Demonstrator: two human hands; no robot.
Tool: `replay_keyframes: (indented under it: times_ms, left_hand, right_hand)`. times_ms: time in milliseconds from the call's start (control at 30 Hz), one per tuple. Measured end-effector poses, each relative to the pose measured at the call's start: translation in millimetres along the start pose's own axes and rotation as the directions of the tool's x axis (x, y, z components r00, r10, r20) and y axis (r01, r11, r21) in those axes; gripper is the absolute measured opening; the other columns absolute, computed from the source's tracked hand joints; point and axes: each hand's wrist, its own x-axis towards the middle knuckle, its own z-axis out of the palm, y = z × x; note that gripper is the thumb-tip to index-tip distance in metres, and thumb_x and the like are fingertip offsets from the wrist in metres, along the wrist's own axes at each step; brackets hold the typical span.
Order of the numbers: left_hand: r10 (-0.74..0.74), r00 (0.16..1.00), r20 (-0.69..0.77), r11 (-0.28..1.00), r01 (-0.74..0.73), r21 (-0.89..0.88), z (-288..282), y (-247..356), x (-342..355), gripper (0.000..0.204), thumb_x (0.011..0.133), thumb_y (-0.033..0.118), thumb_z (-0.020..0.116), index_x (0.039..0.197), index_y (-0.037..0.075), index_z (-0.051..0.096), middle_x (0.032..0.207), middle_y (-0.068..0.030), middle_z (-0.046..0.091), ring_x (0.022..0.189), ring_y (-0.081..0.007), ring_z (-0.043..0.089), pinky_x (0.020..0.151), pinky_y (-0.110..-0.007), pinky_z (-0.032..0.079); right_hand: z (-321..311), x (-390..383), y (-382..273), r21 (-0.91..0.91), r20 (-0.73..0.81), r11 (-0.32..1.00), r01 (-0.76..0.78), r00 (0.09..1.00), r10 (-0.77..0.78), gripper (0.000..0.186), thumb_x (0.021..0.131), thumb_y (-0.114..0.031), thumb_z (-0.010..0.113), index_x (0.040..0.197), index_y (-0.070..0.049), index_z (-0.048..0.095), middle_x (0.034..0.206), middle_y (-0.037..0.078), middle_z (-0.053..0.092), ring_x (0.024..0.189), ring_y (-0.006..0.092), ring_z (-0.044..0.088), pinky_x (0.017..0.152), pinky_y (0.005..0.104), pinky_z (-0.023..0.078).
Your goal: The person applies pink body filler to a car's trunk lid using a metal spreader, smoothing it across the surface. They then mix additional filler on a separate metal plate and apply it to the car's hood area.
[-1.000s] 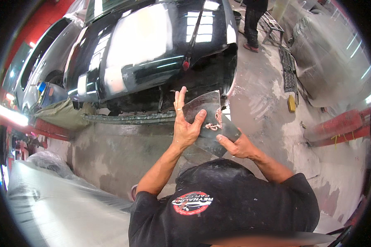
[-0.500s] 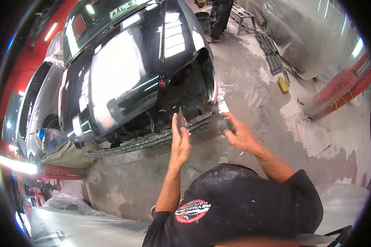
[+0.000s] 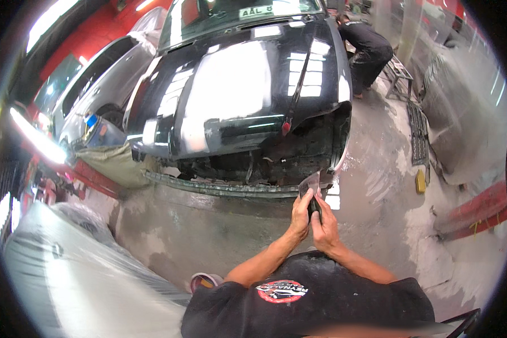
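My two hands are together in front of the car's nose. My left hand (image 3: 300, 215) is closed on a thin, flat grey plate (image 3: 309, 182), like a filler spreader, which tilts up past the fingertips. Right beside it, my right hand (image 3: 325, 228) is closed round a small dark object (image 3: 314, 208), largely hidden between the palms; its kind does not show. Beyond them stands a black car with its front end stripped. Its hood (image 3: 169, 127) carries a large whitish patch (image 3: 231, 81), and a bare bumper beam (image 3: 225, 188) runs low across the front.
Left are a silver car (image 3: 93, 84), a blue container (image 3: 104, 132) and a plastic-covered shape (image 3: 79, 270). A bending person (image 3: 369, 48) is at the far right, near a metal stand (image 3: 397, 70), a black grille (image 3: 418, 132), a yellow block (image 3: 420, 181) and a red post (image 3: 473, 211).
My hands were apart and have come together, the right one moving in beside the left. The view has shifted, so the car sits further right. The person at the back now shows bent over.
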Motion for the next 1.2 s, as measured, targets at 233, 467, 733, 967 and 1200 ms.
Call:
replay_keyframes:
  times_ms: [233, 467, 733, 967, 1200]
  left_hand:
    - [-0.099, 0.99, 0.102, 0.843, 0.029, 0.537, -6, -21, -18, 0.046, 0.103, 0.037, 0.042, 0.126, 0.0, 0.056, 0.111, -0.0185, 0.065, 0.101, -0.0327, 0.063, 0.091, -0.04, 0.048]
    - [0.012, 1.0, 0.005, 0.508, -0.01, 0.861, 2, -16, -12, 0.063, 0.102, 0.045, 0.03, 0.103, -0.009, 0.062, 0.098, -0.0381, 0.061, 0.099, -0.0546, 0.056, 0.086, -0.056, 0.044]
    - [0.323, 0.932, 0.162, 0.51, -0.316, 0.8, -32, -22, -16, 0.066, 0.097, 0.019, 0.049, 0.149, -0.009, 0.018, 0.147, -0.0324, 0.035, 0.134, -0.046, 0.04, 0.112, -0.047, 0.033]
    - [0.232, 0.481, 0.846, -0.005, -0.869, 0.495, -5, -36, -20, 0.087, 0.078, 0.008, 0.066, 0.147, -0.013, 0.018, 0.144, -0.0298, 0.042, 0.137, -0.0377, 0.04, 0.117, -0.054, 0.023]
    - [0.01, 1.0, -0.026, 0.481, 0.018, 0.876, -73, -38, 22, 0.064, 0.102, 0.05, 0.029, 0.109, -0.003, 0.065, 0.098, -0.0264, 0.068, 0.096, -0.0426, 0.064, 0.086, -0.047, 0.049]
  right_hand:
    - [11, 6, 70, -0.003, -0.11, 0.948, -0.317, 0.943, 0.315, 0.046, 0.102, -0.028, 0.038, 0.127, 0.009, 0.05, 0.12, 0.026, 0.054, 0.117, 0.0424, 0.049, 0.104, 0.0438, 0.036]
    - [0, -5, 91, 0.037, -0.088, 0.934, -0.354, 0.93, 0.356, 0.045, 0.104, -0.035, 0.036, 0.102, 0.004, 0.057, 0.097, 0.022, 0.061, 0.089, 0.0382, 0.057, 0.082, 0.0446, 0.043]
    - [-40, -17, 124, 0.471, -0.064, 0.721, -0.508, 0.796, 0.602, 0.035, 0.097, -0.034, 0.056, 0.11, -0.002, 0.063, 0.076, 0.006, 0.065, 0.063, 0.0151, 0.058, 0.055, 0.0331, 0.045]
    - [-24, -9, 155, 0.807, 0.497, -0.106, -0.581, 0.569, 0.655, 0.024, 0.092, -0.037, 0.066, 0.099, -0.014, 0.066, 0.08, 0.002, 0.067, 0.072, 0.0149, 0.066, 0.06, 0.0306, 0.057]
    - [-88, -17, 99, 0.146, 0.574, 0.913, -0.38, 0.785, 0.235, 0.038, 0.092, -0.033, 0.066, 0.114, -0.002, 0.065, 0.087, 0.004, 0.07, 0.076, 0.0136, 0.066, 0.068, 0.029, 0.054]
